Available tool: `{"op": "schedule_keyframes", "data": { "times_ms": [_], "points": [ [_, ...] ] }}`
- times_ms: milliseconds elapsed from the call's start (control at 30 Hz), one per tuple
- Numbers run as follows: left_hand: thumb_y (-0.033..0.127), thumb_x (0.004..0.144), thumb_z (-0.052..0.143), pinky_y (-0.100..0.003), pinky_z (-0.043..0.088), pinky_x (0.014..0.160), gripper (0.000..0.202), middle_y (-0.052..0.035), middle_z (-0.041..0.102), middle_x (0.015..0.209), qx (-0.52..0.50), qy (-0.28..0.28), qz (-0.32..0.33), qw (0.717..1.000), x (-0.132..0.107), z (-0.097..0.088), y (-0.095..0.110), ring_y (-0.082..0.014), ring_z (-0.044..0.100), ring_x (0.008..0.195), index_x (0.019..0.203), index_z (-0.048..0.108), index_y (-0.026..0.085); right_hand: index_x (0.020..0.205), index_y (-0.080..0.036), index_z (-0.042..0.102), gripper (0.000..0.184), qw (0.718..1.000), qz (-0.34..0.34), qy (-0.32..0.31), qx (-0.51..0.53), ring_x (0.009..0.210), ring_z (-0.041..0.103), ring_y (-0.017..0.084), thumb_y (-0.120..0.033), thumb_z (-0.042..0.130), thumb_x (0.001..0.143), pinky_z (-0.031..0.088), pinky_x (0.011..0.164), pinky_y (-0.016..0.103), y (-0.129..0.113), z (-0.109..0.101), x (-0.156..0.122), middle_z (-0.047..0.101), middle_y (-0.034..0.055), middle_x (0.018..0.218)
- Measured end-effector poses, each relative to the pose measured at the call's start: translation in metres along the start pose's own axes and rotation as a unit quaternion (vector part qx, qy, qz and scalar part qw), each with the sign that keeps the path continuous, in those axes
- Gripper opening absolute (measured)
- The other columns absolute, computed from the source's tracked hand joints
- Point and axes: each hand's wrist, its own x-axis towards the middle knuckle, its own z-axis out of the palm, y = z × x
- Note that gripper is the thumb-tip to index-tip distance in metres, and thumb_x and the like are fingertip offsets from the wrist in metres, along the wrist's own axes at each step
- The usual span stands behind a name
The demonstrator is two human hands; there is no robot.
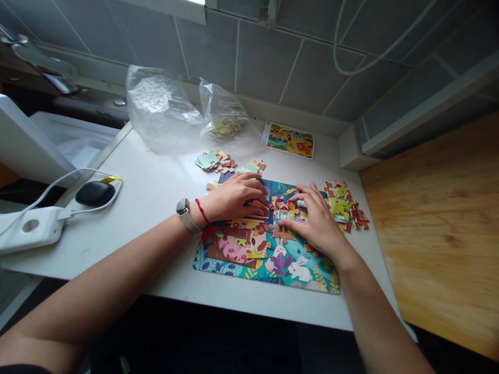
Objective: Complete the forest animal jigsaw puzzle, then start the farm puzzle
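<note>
- Nearest, at the bottom of the frame, two bare forearms reach in from the lower corners toward the centre.
- The left hand (pixel 234 198) lies open and flat, fingers together, on the upper left part of the puzzle mat (pixel 300 274). It rests on interlocked pieces and shows no clear grip. A silver smartwatch (pixel 183 210) and a red string bracelet (pixel 201 210) circle that wrist.
- The right hand (pixel 317 223) sits just to its right, fingers spread and slightly curled. The fingertips (pixel 286 223) touch pieces near a loose tan jigsaw piece (pixel 284 234); whether they pinch anything cannot be told.
- The mat lies in the lower centre, its long axis running left to right. Both hands are over it, with the left hand nearer its left end and the right hand nearer its right end.
- A heap of loose pieces (pixel 343 205) lies just beyond the right hand, touching the mat's right edge. A second heap (pixel 215 161) lies beyond the left hand, upper centre.
- Farther away are a white charger (pixel 31 226), a black oval object (pixel 95 193), a clear plastic bag (pixel 156 109), a small picture card (pixel 289 140), a wooden board (pixel 440 234) and grey wall tiles (pixel 265 57).
- No writing is legible.
</note>
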Motion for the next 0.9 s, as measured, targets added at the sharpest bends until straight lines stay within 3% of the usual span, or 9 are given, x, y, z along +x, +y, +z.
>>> {"op": "schedule_keyframes", "data": {
  "times_ms": [300, 633, 900],
  "points": [
    [0.042, 0.101, 0.072, -0.047, 0.049, 0.112, 0.019, -0.0046, 0.078, 0.123, -0.020, -0.007, 0.006, 1.000, 0.001, 0.000, 0.002, -0.0288, 0.061, 0.130, 0.105, 0.081, 0.026, 0.118, -0.024, 0.070, 0.047, 1.000, 0.006, 0.003, 0.007, 0.161, 0.030, 0.042, -0.049, 0.087, 0.082, 0.031, 0.129, 0.066, 0.000, 0.003, 0.001, 0.056, 0.0144, 0.156],
    [0.042, 0.101, 0.071, -0.052, 0.048, 0.116, 0.022, -0.0093, 0.069, 0.133, 0.016, 0.005, 0.014, 1.000, -0.001, 0.004, 0.004, -0.0317, 0.057, 0.138, 0.118, 0.081, 0.030, 0.132, -0.028, 0.075, 0.045, 1.000, -0.008, -0.017, -0.017, 0.163, 0.027, 0.041, -0.047, 0.079, 0.091, 0.030, 0.129, 0.068, -0.009, 0.002, -0.001, 0.053, 0.0124, 0.159],
    [0.044, 0.098, 0.074, -0.057, 0.047, 0.119, 0.025, -0.0103, 0.066, 0.138, 0.030, 0.017, 0.009, 0.999, -0.002, 0.006, 0.000, -0.0353, 0.049, 0.147, 0.116, 0.081, 0.028, 0.136, -0.024, 0.073, 0.051, 0.999, -0.006, -0.022, -0.032, 0.163, 0.026, 0.041, -0.050, 0.077, 0.092, 0.029, 0.131, 0.066, -0.010, 0.002, -0.002, 0.052, 0.0141, 0.161]
  ]
}}
